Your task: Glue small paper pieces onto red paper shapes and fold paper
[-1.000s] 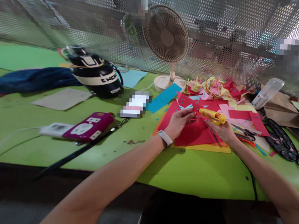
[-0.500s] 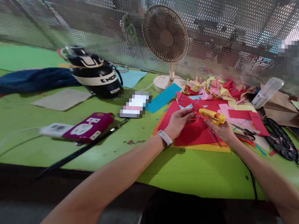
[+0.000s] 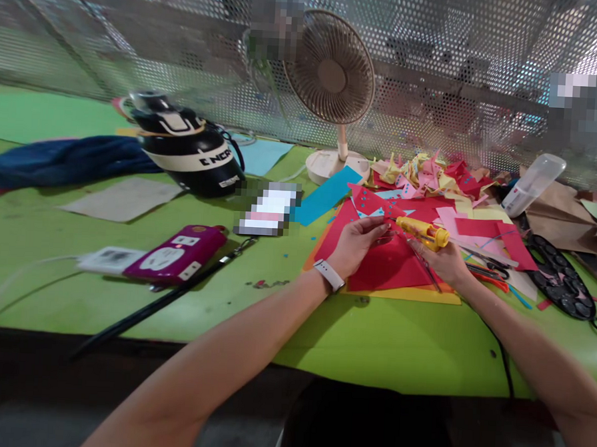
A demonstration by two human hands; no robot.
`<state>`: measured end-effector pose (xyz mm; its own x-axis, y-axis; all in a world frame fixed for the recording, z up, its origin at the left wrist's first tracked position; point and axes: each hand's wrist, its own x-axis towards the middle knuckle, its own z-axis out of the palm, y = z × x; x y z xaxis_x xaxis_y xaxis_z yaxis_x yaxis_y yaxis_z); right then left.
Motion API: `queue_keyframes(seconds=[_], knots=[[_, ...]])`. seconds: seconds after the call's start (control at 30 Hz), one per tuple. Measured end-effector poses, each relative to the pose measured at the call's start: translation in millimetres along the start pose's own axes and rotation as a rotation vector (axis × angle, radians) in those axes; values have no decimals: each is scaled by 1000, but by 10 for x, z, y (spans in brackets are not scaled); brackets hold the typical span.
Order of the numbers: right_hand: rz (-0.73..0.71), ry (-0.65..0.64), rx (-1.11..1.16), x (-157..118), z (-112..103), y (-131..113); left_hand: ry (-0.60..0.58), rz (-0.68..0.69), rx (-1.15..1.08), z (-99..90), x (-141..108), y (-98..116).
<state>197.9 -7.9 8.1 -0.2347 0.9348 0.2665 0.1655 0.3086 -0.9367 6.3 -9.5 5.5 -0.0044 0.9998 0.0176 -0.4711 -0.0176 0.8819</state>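
My right hand [image 3: 444, 261] grips a yellow glue gun [image 3: 421, 231], its narrow tip pointing left toward my left fingertips. Thumb and fingers of my left hand [image 3: 360, 240] are pinched together just beside that tip; what they hold is too small to make out. Both hands are above a red paper sheet [image 3: 380, 274], which lies over an orange-yellow sheet [image 3: 409, 295]. Small blue dots lie scattered on the red and pale blue paper beyond my fingers. A blue paper strip [image 3: 327, 197] rests past my left hand.
Folded paper pieces [image 3: 426, 173] are heaped before the fan [image 3: 331, 75]. Scissors [image 3: 494, 264], a black palette [image 3: 560, 277] and a clear bottle [image 3: 535, 186] are at right. Leftward are a phone [image 3: 269, 208], a purple power strip [image 3: 177, 254] and a dark jug [image 3: 187, 147].
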Motion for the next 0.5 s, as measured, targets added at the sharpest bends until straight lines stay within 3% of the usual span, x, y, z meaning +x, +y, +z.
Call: queue_keyframes(seconds=[0.5], knots=[[0,5,-18,-4,8,-11,-11,17,0,-11,5,-11]])
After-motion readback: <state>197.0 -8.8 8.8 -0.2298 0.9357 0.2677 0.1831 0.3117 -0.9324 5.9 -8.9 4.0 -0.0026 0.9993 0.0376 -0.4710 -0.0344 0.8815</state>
